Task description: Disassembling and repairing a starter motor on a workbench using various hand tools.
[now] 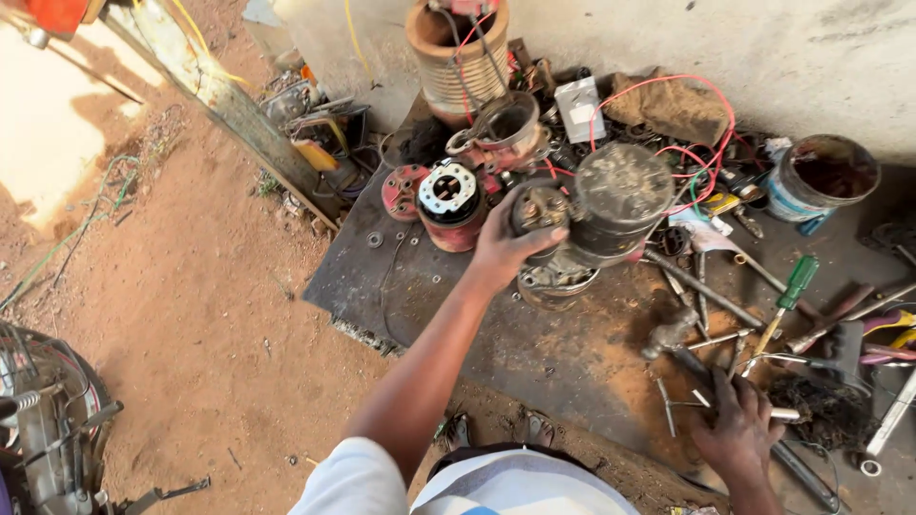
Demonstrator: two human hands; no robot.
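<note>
My left hand point(508, 246) reaches forward and grips a round, dirty metal motor part point(541, 210) near the middle of a dark mat point(382, 286). That part leans against a grey cylindrical motor housing point(618, 202) with red wires. My right hand point(739, 429) rests low at the right on a pile of metal tools, its fingers closed around a thin metal rod point(787, 414). A red motor end piece with a white ring point(450, 202) stands just left of my left hand.
A green-handled screwdriver point(787, 298), a hammer point(673, 334) and rods lie scattered at the right. A rusty paint can point(822, 177) stands at the back right, a ribbed cylinder point(458, 59) at the back. Red dirt lies to the left, with a machine point(48, 420) at the lower left.
</note>
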